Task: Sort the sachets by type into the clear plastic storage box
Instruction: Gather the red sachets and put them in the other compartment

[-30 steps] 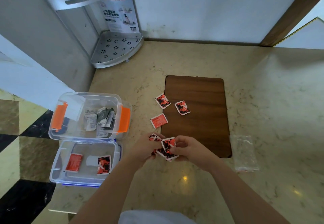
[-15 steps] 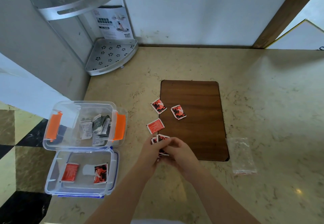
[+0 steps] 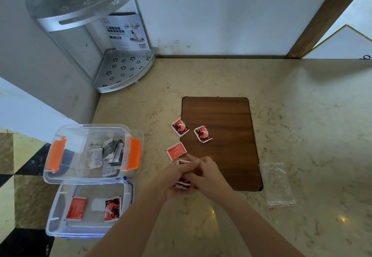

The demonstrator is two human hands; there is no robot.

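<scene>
A beige marble countertop [image 3: 281, 115] carries everything, with a dark brown wooden board [image 3: 219, 142] lying flat at its middle. At the counter's left edge sits the clear plastic storage box with orange latches [image 3: 60, 176], holding a loose group of white and dark green sachets [image 3: 108, 154]. Just in front of it lies a clear shallow tray with a blue rim [image 3: 128, 194], which appears to be the box's lid or a second tier, with two red sachets [image 3: 76, 208] lying inside. An empty clear plastic bag [image 3: 278, 184] rests to the right of the board.

The person's left hand [image 3: 171, 180] and right hand [image 3: 205, 176] meet at the board's near left corner, fingers of both curled around a small stack of red-and-black sachets [image 3: 182, 183], squaring it up. Three more red sachets [image 3: 177, 150] lie loose just beyond the hands, two with the printed face up and one showing its plain red side.

The stack is best evened at its edges before it is carried, so none slips out. It probably belongs in the tray with the matching red ones, apart from the white and green group. The loose three would follow after.
</scene>
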